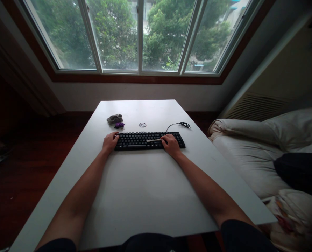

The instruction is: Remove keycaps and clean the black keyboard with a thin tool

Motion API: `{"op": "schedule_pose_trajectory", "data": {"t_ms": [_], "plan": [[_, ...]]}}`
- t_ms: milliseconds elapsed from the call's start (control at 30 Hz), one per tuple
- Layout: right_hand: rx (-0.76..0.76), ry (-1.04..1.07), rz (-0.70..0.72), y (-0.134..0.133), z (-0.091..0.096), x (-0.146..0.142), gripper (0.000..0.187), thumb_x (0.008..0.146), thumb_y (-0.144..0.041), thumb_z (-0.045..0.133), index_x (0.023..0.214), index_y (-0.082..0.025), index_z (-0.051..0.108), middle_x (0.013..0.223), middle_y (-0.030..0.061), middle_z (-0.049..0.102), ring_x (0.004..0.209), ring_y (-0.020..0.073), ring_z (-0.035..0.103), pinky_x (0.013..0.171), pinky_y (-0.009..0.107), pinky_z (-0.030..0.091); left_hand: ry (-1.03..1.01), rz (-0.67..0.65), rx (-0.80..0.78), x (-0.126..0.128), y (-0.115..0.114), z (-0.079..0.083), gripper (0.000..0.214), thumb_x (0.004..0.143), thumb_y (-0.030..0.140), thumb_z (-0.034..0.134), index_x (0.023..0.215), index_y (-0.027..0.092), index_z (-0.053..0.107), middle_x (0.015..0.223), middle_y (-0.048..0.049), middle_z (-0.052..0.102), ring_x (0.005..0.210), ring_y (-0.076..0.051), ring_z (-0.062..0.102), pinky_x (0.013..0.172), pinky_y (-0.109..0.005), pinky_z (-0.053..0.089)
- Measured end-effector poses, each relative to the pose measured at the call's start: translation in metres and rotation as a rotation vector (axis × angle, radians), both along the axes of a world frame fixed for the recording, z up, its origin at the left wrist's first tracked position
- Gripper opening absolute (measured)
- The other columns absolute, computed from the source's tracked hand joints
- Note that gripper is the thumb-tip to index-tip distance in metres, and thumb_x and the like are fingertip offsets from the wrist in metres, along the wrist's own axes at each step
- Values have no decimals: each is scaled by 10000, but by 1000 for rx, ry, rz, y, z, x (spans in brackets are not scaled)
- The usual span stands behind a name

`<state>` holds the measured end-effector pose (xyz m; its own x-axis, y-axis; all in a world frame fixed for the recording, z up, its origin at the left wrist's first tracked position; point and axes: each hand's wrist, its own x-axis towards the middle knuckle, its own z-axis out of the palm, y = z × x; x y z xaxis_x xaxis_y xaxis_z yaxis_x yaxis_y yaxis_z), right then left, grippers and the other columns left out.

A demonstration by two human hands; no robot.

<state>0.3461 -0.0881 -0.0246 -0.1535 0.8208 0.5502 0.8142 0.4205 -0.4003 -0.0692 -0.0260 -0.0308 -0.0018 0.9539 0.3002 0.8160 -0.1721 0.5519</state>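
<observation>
Toward far edge of surface (148,182): black keyboard (136,141), long sides roughly parallel to that edge.
Left hand (110,142): at keyboard's left end, fingers bent around it; grip pinching or merely resting, cannot tell.
Right hand (172,145): over right part of keyboard, grip closed on slim pale tool (154,140), free end pointing left across the keys.
Tool, risk: could skid across keycaps or catch in a gap; probable cause, too hard a push or too slack a pinch.
Keyboard, risk: could slide or swivel on the smooth-looking surface; probable cause, uneven force with left end poorly pinned.
Cable (172,124), risk: bundled end near right edge of surface; could be dragged along, even over that edge, by a shift of the keyboard.
Toward far-left corner: grey crumpled bundle (114,119) with purple piece (119,125) against its near side; material unclear. Could be bumped by a shove of the keyboard toward far edge.
Ring-like thing (142,125): between keyboard and far edge; too small to identify.
Hidden: tool's rear end, within right-hand fingers; keys under right palm. Tip contact with keys, not resolvable.
Cut off: near-left corner of surface, at bottom of view; dark sleeves (241,235) likewise.
</observation>
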Motion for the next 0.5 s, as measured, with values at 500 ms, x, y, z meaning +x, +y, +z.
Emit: {"op": "schedule_pose_trajectory", "data": {"t_ms": [500], "plan": [[-7,-13,-3,-1,2,-1,194,975,-265,536,1029,-245,722,1039,81,684,1032,270,576,957,412,463,-2,-4,8,0,2,-2,405,960,384,498,1286,228,681,1215,-85,728,1100,-258,647,1006,-391,484]]}}
